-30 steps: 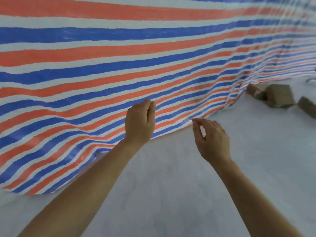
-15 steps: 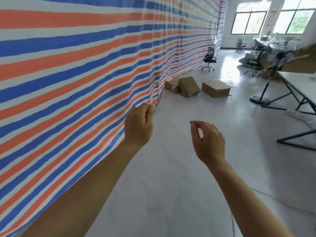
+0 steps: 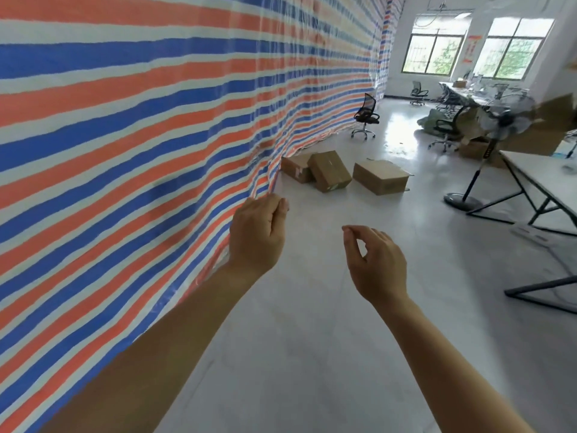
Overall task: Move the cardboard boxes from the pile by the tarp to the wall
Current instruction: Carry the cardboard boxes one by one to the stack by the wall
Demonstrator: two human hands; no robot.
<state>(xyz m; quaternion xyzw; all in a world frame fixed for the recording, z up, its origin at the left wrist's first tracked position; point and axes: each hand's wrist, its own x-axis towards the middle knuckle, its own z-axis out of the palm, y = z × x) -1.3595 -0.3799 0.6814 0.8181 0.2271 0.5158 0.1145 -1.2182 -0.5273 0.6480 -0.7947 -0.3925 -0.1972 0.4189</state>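
Three brown cardboard boxes lie on the pale floor ahead, at the foot of the striped tarp (image 3: 156, 120). One box (image 3: 295, 166) touches the tarp, a tilted box (image 3: 329, 170) leans on it, and a third box (image 3: 381, 176) lies apart to the right. My left hand (image 3: 257, 234) is raised in front of me close to the tarp's lower edge, fingers loosely curled, holding nothing. My right hand (image 3: 376, 264) hangs beside it over the floor, fingers loosely curled, thumb near the forefinger, also holding nothing. Both hands are well short of the boxes.
A black office chair (image 3: 365, 117) stands beyond the boxes by the tarp. A standing fan (image 3: 487, 151) and a white table (image 3: 543, 179) with black legs fill the right side. More chairs and desks sit under the windows (image 3: 434, 51) at the far wall.
My view has swung right from facing the tarp to looking along it, so the boxes now lie ahead near the centre. Both hands keep the same raised, loosely curled pose.
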